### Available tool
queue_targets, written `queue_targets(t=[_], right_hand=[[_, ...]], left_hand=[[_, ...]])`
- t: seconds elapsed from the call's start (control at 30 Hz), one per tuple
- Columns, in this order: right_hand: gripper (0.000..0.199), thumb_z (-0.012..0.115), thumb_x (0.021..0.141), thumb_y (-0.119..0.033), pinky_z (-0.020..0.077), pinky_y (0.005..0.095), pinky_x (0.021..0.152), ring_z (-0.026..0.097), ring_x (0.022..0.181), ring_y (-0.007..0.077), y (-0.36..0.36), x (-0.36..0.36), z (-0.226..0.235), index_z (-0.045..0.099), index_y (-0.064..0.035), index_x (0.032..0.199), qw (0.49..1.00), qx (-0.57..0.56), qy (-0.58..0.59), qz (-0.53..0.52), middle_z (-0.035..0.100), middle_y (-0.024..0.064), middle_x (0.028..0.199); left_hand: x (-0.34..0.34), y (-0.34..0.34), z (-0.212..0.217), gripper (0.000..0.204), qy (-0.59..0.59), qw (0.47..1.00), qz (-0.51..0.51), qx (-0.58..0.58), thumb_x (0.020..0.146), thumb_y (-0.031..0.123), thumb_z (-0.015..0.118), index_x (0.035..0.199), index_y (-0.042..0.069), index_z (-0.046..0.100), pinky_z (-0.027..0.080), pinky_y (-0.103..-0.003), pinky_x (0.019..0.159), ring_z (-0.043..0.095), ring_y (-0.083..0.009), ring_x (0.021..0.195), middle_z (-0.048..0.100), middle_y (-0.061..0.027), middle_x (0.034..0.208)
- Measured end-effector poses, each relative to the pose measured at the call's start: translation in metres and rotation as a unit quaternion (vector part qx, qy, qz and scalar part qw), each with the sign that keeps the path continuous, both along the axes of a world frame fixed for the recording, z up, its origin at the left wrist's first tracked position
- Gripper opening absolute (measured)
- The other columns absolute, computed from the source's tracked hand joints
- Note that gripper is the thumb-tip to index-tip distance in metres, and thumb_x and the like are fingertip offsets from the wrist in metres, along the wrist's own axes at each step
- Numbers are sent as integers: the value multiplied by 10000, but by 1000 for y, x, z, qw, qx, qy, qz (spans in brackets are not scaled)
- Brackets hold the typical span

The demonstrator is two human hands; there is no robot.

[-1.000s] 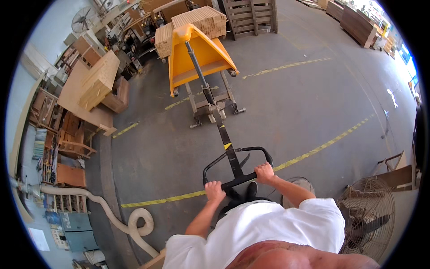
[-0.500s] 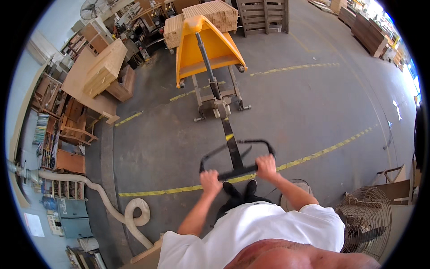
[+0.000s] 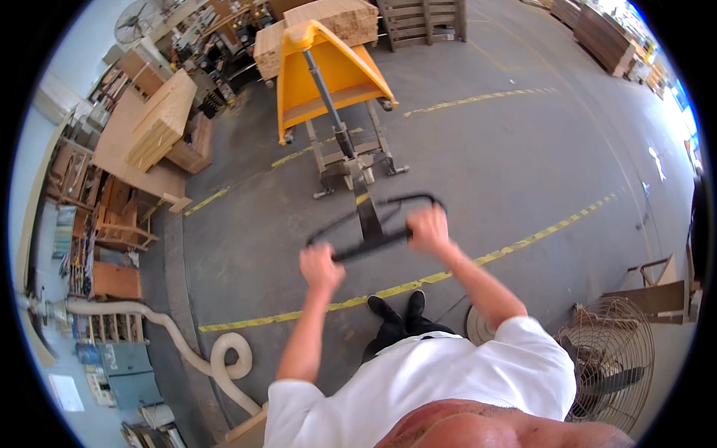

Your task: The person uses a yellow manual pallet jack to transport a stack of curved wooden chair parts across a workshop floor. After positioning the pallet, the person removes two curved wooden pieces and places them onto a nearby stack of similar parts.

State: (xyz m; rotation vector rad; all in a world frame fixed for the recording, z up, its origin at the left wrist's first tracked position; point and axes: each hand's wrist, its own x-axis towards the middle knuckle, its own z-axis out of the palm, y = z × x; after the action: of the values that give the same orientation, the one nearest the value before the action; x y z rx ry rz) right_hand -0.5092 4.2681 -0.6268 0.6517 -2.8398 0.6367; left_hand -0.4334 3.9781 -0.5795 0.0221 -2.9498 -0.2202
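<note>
My left hand (image 3: 322,267) is closed round the left end of a black looped handle bar, and my right hand (image 3: 430,230) grips its right end. The handle (image 3: 370,246) belongs to a yellow lifting cart (image 3: 332,82), which stands ahead of me with its raised yellow frame, a slim upright cylinder (image 3: 319,78) and low steel legs on small wheels. Both forearms reach forward, and the handle is held out in front of my feet. Behind the yellow frame lies a stack of light wooden strips (image 3: 351,21); whether it rests on the cart is hidden.
Wooden boards (image 3: 164,119) lie on a bench at the left. A ribbed hose (image 3: 168,322) runs along the left floor. A caged fan (image 3: 609,362) stands close at my right. A slatted pallet (image 3: 426,21) leans at the back. Yellow tape lines (image 3: 388,291) mark the grey floor.
Both hands and the handle have moved forward and slightly left, away from my body, with the arms straighter. The cart shows further left and higher in view. Both hands keep their grip.
</note>
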Motion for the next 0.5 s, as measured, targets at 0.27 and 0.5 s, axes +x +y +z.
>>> queue_targets(t=[0.27,0.5], right_hand=[[134,678,641,-199,495,494,724,686,715,342,25,43,-56,687,-113,743,981,50,-148,119,693,107,715],[164,695,572,-139,484,497,743,643,782,359,-8,-67,56,626,-110,717,999,-38,23,27,641,132,730]], left_hand=[[43,12,-24,237,-262,963,-54,14,651,158,707,871,71,716,484,-476,867,663,-357,927,711,-169,928],[-57,-2,63,162,10,1000,-4,7,604,81,669,763,92,637,472,-507,695,610,-392,828,654,-149,802]])
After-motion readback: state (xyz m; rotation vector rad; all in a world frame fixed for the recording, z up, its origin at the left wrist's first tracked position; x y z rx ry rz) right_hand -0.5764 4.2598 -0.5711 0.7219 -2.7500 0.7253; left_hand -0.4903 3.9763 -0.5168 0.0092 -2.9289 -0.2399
